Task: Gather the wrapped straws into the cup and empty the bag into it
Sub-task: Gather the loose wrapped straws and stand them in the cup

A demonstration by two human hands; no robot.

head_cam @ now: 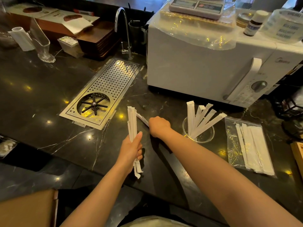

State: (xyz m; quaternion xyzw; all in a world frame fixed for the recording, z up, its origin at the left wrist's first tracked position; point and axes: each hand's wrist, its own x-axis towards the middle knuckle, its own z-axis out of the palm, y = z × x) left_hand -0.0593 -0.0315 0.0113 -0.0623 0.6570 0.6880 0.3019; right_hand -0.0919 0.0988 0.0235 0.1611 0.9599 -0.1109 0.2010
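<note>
My left hand is closed around a bundle of white wrapped straws, held nearly upright over the dark counter. Just to its right, my right hand is closed on a single wrapped straw that lies slanted on the counter. A clear glass cup stands right of that hand with several wrapped straws leaning in it. Further right, a clear plastic bag lies flat holding more wrapped straws.
A white microwave stands behind the cup. A perforated steel drain tray with a rinser and a tap sit at centre left. A tall glass stands far left. A wooden box edge is at the right.
</note>
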